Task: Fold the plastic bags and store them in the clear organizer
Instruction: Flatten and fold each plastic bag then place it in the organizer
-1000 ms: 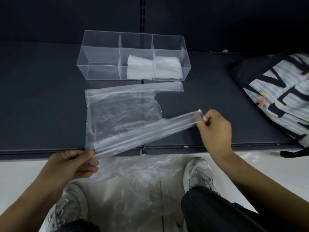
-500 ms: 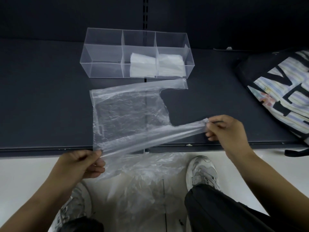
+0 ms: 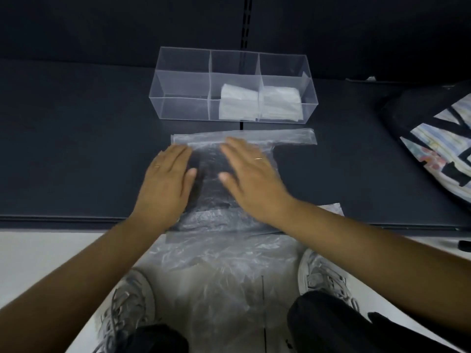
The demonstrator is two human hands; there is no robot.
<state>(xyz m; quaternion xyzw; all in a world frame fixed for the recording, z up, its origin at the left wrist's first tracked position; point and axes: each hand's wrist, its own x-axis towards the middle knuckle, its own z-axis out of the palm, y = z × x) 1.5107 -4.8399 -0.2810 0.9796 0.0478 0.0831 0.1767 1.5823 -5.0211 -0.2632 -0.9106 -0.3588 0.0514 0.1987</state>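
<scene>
Fingers [image 3: 178, 155] straight and close together, no longer pinching corner and handle, the left hand [image 3: 165, 184] and right hand [image 3: 252, 179] now press flat on the plastic bag [image 3: 209, 174], seemingly spread smooth on the shelf [image 3: 76, 149] before the clear organizer [image 3: 183, 108].

Your left hand [image 3: 168, 179] and right hand [image 3: 251, 179] lie palm down, side by side with a gap between them. The fingers are straight and point away from you. The thumbs angle inward toward each other without touching. Your bare forearms [image 3: 76, 276] reach in from the lower corners and converge. The right hand is slightly blurred.
</scene>
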